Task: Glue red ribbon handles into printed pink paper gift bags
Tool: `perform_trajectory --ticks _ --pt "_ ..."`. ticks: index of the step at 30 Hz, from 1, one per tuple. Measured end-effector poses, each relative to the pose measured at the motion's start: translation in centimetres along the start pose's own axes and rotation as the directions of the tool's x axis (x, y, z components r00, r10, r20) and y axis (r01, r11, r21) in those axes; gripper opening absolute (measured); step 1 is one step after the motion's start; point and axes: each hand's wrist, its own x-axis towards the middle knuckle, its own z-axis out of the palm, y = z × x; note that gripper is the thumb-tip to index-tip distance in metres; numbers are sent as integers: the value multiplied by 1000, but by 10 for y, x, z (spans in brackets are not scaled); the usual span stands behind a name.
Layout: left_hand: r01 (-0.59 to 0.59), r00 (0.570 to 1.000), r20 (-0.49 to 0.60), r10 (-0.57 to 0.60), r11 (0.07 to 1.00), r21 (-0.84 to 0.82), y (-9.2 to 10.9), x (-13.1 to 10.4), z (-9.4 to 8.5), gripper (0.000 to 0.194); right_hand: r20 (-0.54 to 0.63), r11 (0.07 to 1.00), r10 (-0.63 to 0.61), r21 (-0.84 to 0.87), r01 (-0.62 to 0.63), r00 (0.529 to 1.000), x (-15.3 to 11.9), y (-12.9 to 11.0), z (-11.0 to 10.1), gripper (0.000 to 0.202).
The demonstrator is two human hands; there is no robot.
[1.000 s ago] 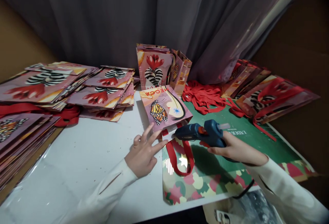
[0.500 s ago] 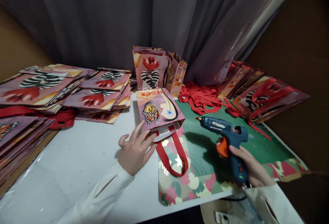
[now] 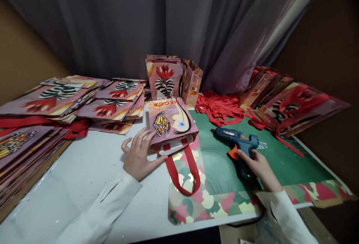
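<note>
A paper gift bag [image 3: 179, 119] with a butterfly print and red lettering lies on its side, its mouth towards me. From that mouth hangs a red ribbon handle [image 3: 193, 167], looped over the patterned sheet. My left hand [image 3: 138, 154] grips the bag's near left corner, fingers at the side and thumb by the opening. On the right, my right hand [image 3: 262, 167] is closed around the grip of a blue glue gun [image 3: 245, 147] with an orange trigger [image 3: 233, 153]. The gun is low over the green mat [image 3: 218, 161], nozzle pointing left; whether it touches is hard to tell.
Stacks of flat printed bags [image 3: 112, 105] fill the left side. Standing bags [image 3: 165, 77] are at the back, before a grey curtain [image 3: 134, 23]. A heap of red ribbons [image 3: 220, 105] lies behind the mat, with handled bags [image 3: 291, 105] at right.
My right hand has lowered the glue gun towards the mat and moved it slightly left. My left hand has shifted a little left and closed on the bag's corner.
</note>
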Motion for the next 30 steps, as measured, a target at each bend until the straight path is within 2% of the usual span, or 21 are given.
perform_trajectory --ticks 2,3,6,8,9,10,11,12,14,16,20,22,24,27,28,29,30 --pt "6 1000 13 -6 1000 -5 -1 0 0 76 -52 964 -115 -248 99 992 -3 0 -7 42" --pt "8 1000 14 -8 1000 -5 -1 0 0 75 -70 916 -173 -377 134 982 -7 -3 -9 41" --pt "15 1000 19 -15 1000 -2 0 0 0 75 -71 709 -396 -658 255 916 -25 -28 -7 34" --pt "18 1000 25 -18 1000 0 1 0 0 74 51 620 -551 -644 449 833 -37 -54 4 29" --pt "19 999 29 -20 1000 2 1 0 0 73 188 577 -607 -565 590 772 -41 -69 13 28" --pt "20 999 32 -20 1000 3 1 0 0 73 355 512 -629 -481 712 692 -45 -82 24 29" --pt "20 999 35 -20 1000 4 1 0 0 72 465 453 -613 -455 766 639 -47 -94 35 34" --pt "20 999 37 -20 1000 7 1 0 0 71 517 398 -589 -484 780 621 -47 -105 47 40" --pt "22 999 39 -23 1000 13 1 0 0 72 559 301 -544 -567 767 626 -44 -120 68 48" --pt "20 999 41 -21 1000 16 1 -1 -1 71 566 264 -522 -604 752 638 -38 -128 84 49" --pt "5 999 42 -6 1000 15 1 -1 -1 69 585 309 -511 -559 769 630 -25 -130 97 36" --pt "10 999 39 -11 1000 15 1 -1 0 69 607 334 -503 -519 787 615 -20 -128 94 29" --pt "18 999 40 -19 1000 10 1 -1 0 70 630 360 -496 -478 801 598 -18 -126 81 26" --pt "28 999 45 -28 1000 -4 0 0 1 70 666 465 -510 -321 826 545 -16 -124 38 28" --pt "30 999 45 -30 1000 -8 0 0 2 69 645 607 -547 -134 784 533 -15 -122 17 30" --pt "32 999 45 -31 999 -12 0 0 2 69 547 723 -585 16 691 599 -13 -119 -5 32" --pt "32 999 42 -31 999 -14 0 0 3 69 400 770 -619 140 622 676 -10 -114 -29 30"
